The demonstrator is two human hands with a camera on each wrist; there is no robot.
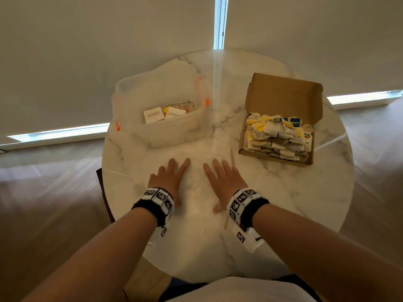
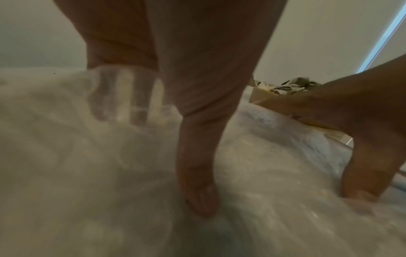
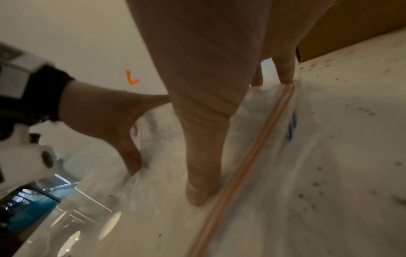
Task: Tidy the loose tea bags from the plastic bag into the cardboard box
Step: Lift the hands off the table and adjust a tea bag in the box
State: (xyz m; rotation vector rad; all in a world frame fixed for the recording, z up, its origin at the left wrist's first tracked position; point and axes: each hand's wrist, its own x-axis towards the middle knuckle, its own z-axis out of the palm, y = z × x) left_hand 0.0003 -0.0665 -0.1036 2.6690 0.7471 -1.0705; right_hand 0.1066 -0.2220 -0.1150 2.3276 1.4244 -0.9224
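An emptied clear plastic zip bag (image 1: 196, 186) lies flat on the marble table (image 1: 283, 203). My left hand (image 1: 170, 175) and right hand (image 1: 222, 179) press on it side by side, palms down, fingers straight. In the left wrist view the left hand (image 2: 197, 87) rests on the crinkled bag (image 2: 87, 156). The right hand (image 3: 208, 87) lies beside the bag's orange zip strip (image 3: 252, 153). At the right back the open cardboard box (image 1: 283, 92) holds a heap of tea bags (image 1: 279, 134). Neither hand holds a tea bag.
A clear plastic tub (image 1: 161, 131) with orange latches stands at the left back with a few white sachets inside. Dark tea crumbs (image 3: 351, 111) are scattered between the bag and the box. The round table's edge is close to my body.
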